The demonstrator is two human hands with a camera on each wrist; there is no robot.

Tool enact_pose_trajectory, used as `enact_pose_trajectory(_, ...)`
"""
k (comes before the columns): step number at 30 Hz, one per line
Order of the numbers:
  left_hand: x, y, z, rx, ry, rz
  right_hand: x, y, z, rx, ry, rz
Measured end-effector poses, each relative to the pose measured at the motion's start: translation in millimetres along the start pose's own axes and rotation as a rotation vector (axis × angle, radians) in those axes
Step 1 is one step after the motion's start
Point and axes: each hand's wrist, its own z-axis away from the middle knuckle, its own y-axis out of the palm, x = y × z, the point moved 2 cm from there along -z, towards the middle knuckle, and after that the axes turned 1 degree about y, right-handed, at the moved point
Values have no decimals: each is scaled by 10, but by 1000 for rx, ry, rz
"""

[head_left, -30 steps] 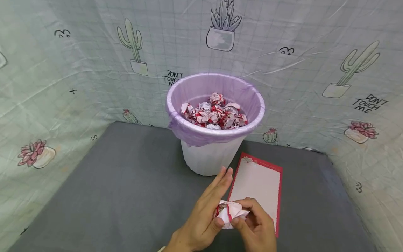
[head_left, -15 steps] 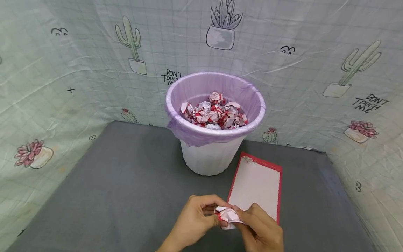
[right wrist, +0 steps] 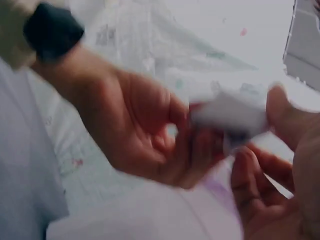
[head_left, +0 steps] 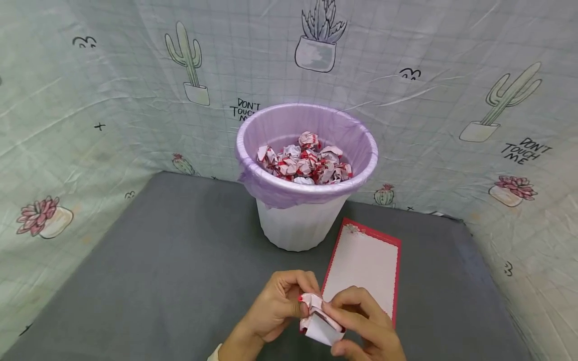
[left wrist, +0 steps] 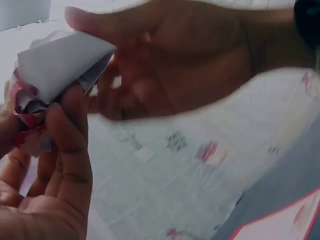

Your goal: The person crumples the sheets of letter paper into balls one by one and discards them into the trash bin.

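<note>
Low in the head view, my left hand (head_left: 277,306) pinches one end of a partly crumpled sheet of white paper with red edging (head_left: 322,326). My right hand (head_left: 368,323) holds the other end between thumb and fingers. The left wrist view shows a smooth, folded white face of the paper (left wrist: 65,62), with scrunched red and white folds beside the left fingers (left wrist: 70,145). Blurred in the right wrist view, the paper (right wrist: 230,115) spans both hands. Behind my right hand lies a flat sheet with a red border (head_left: 361,265), its lower part hidden.
A white bin (head_left: 298,225) with a purple liner (head_left: 280,193) stands beyond the hands. Several crumpled paper balls (head_left: 311,160) are inside it. Grey cloth covers the table (head_left: 171,271), and a printed cactus curtain (head_left: 253,50) surrounds it.
My left hand has gone from flat, straight fingers against the paper to pinching it. The paper has been turned, its smooth white face now showing, and the right hand's grip has shifted.
</note>
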Motion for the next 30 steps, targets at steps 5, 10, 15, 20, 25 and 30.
enact_pose_trajectory(5, 50, 35, 15, -4, -71, 44, -36, -49, 51, 81, 79, -37)
enact_pose_trajectory(10, 43, 57, 35, -44, -71, 21, -73, -39, 119, 116, 160, -91)
enact_pose_trajectory(15, -23, 120, 48, -114, -42, -81, -99, -3, 154, 61, 184, -116)
enact_pose_trajectory(20, -80, 168, 58, -228, 4, -243, -82, 52, 219, -3, 275, -99)
enact_pose_trajectory(25, -13, 216, 35, -363, -32, -372, -91, 152, 338, -171, 345, -108)
enact_pose_trajectory(30, -23, 220, 20, -317, 5, -429, -124, 161, 387, -292, 371, -134)
